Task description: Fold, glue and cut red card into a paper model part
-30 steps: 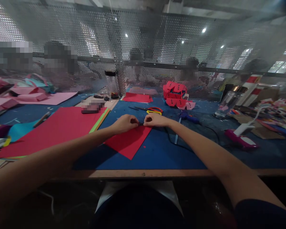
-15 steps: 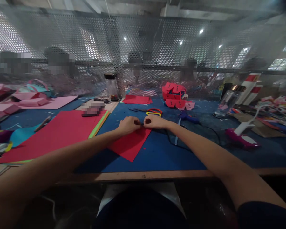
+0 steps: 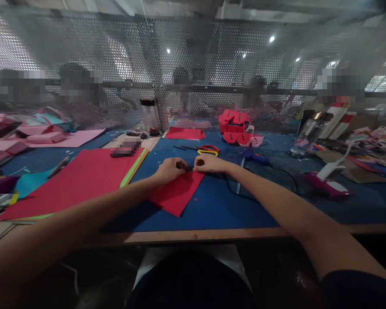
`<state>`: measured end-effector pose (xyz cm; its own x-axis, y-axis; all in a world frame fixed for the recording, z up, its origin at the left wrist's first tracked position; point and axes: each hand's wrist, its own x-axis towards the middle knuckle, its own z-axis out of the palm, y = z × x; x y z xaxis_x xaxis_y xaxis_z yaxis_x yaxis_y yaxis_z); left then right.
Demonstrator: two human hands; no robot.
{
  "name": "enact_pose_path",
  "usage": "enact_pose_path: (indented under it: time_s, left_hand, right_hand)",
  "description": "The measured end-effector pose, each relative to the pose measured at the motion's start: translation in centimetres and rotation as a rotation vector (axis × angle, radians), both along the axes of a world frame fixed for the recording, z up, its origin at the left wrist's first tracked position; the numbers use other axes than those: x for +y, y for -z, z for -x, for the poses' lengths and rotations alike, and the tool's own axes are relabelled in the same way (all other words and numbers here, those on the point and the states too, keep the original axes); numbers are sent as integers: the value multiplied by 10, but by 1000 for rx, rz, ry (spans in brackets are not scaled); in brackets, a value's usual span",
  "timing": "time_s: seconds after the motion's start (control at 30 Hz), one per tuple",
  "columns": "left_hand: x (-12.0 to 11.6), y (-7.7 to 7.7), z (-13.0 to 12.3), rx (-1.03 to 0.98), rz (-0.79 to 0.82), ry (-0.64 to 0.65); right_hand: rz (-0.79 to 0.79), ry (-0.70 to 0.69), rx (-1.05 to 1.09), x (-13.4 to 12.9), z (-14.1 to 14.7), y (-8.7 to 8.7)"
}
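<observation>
A red sheet of paper (image 3: 177, 195) lies slanted on the blue table mat, one corner pointing toward me. My left hand (image 3: 170, 170) is closed at its far edge, fingers curled with thumb and forefinger together. Close by on the right, my right hand (image 3: 209, 164) pinches at the far right corner of the same sheet. Between the two hands shows a small dark spot, too unclear to name. The fingertips are partly hidden. Just beyond the hands lie scissors (image 3: 209, 150) with red and yellow handles.
Stacked coloured paper (image 3: 83, 176) lies left, a phone (image 3: 126, 147) at its far end. A blue glue gun (image 3: 255, 158) with a cord is right of my hands. Red cut-outs (image 3: 234, 126), a glass bottle (image 3: 310, 135) and a purple device (image 3: 328, 185) stand farther off.
My left hand has shifted slightly left, widening the gap between the hands. The right hand stays nearly in place, and the red sheet has barely moved.
</observation>
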<state>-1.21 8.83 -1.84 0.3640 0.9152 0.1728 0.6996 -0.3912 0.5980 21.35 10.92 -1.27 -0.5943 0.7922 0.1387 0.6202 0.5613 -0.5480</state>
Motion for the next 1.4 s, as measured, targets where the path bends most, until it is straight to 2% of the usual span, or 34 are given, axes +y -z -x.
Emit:
enact_pose_path:
  time_s: [0.33,0.73,1.03,1.4]
  left_hand:
    - [4,10,1,-58,-35,-30]
    - [-2,5,6,-143,-28,39]
    - [-15,-1,28,-117,-70,-7]
    - [-27,-7,58,-65,-124,0]
  right_hand:
    - [-2,3,-1,-3,0,-3]
    - [10,11,-25,-4,0,-5]
    - [31,7,-11,-6,-1,-8]
    - [27,-3,3,-5,-2,-4]
